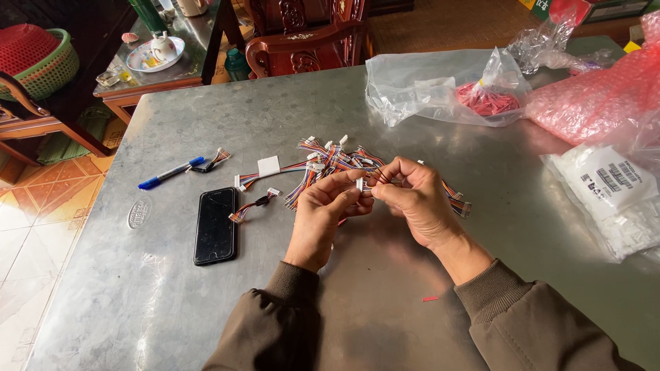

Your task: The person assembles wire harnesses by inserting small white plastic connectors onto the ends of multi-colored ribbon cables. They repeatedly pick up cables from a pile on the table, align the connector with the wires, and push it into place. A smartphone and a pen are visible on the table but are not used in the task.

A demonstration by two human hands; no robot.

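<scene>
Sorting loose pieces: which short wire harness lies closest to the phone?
The short wire harness with the black band, just right of the phone; the others lie farther up the table.

A grey metal table (206, 295) carries everything. Just beyond the hands lies a heap of multicoloured wire harnesses (330, 161). Left of the left hand rest a black phone (215, 225), a short wire piece (253, 205) and a blue pen (170, 172). Beyond the right hand lie clear plastic bags (440, 86), pink bubble wrap (591, 96) and white packets (612, 196); a small red scrap (430, 299) sits nearer than the hands.
</scene>
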